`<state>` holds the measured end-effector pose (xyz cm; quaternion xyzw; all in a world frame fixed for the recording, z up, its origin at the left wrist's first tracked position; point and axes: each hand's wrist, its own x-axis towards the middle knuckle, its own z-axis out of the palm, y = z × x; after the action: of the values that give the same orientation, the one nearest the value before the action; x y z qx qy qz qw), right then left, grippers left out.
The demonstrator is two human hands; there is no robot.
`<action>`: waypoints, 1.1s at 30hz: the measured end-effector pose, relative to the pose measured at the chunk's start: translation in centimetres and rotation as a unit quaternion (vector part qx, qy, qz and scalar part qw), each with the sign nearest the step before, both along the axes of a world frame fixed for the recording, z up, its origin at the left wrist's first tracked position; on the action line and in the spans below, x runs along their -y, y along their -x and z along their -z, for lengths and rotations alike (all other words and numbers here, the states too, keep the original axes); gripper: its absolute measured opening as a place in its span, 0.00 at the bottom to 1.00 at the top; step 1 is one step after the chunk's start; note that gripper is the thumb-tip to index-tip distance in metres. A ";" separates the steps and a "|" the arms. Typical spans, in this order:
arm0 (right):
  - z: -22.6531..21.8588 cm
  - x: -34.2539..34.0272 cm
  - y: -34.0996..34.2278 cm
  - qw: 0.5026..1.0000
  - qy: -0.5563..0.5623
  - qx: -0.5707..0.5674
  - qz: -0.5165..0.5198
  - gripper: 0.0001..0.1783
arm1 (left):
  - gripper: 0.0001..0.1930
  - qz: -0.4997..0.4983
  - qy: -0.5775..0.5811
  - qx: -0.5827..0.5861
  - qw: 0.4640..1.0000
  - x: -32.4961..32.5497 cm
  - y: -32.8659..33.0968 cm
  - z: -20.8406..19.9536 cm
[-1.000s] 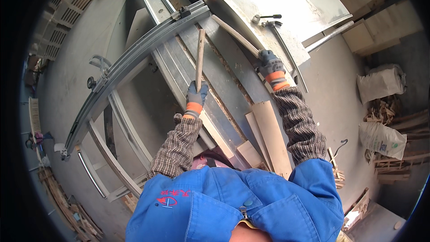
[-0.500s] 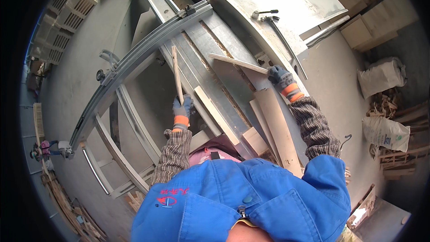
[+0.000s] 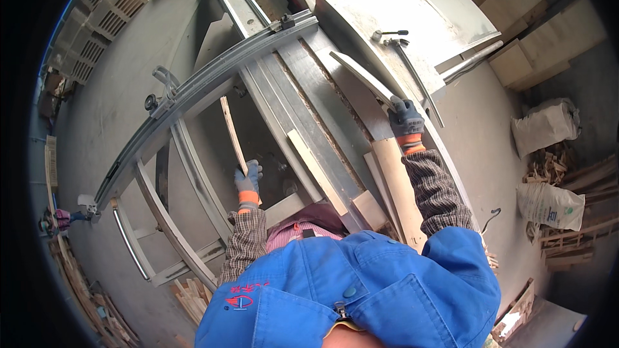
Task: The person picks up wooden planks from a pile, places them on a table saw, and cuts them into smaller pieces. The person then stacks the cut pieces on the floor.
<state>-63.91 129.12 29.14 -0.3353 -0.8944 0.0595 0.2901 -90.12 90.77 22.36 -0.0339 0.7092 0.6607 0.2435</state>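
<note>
My left hand (image 3: 248, 177), in a grey glove with an orange cuff, is closed round the lower end of a thin wooden strip (image 3: 233, 134). That strip points up and away over the gap beside the metal saw table (image 3: 290, 100). At the right, my gloved right hand (image 3: 406, 118) grips the near end of a pale wooden board (image 3: 361, 77), which slants up and left over the table by the long fence (image 3: 351, 33). Between my arms a narrow wooden strip (image 3: 316, 171) lies along the table's left edge.
Wider boards (image 3: 398, 187) and a short block (image 3: 369, 209) lie on the near part of the table. A curved-looking metal rail (image 3: 206, 71) and frame bars (image 3: 200, 180) stand at the left. White sacks (image 3: 548, 125) and scrap wood sit at the far right. Another person (image 3: 61, 219) is at the far left.
My left hand has moved left and nearer with its strip, off the table and over the gap. In my right hand the board has swung to point farther away, closer to the fence.
</note>
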 end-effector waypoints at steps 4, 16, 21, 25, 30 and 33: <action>3.7 0.6 1.4 0.984 0.086 0.158 0.009 0.25 | 0.10 0.009 0.012 0.007 1.000 -0.6 -0.4 0.1; 3.6 0.6 8.9 0.946 0.130 0.287 0.078 0.29 | 0.11 0.049 -0.086 0.078 0.992 -0.9 1.6 6.9; 6.1 0.1 8.0 0.975 0.098 0.197 0.037 0.21 | 0.22 0.071 0.301 -0.245 0.919 -8.0 -1.0 -0.3; 7.8 -0.7 9.2 0.981 0.046 0.188 0.017 0.18 | 0.36 0.129 0.371 -0.229 0.890 -11.0 0.5 5.4; 7.4 -0.9 12.3 0.961 0.075 0.262 0.038 0.21 | 0.36 0.090 0.378 -0.246 0.888 -11.3 1.3 10.5; 7.7 -1.6 12.4 0.956 0.075 0.281 0.029 0.23 | 0.36 0.145 0.408 -0.230 0.871 -12.1 1.3 7.9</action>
<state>-76.29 130.76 21.42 -0.3848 -0.9228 0.0218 0.0026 -91.46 102.89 14.47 0.1259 0.9487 0.2589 0.1308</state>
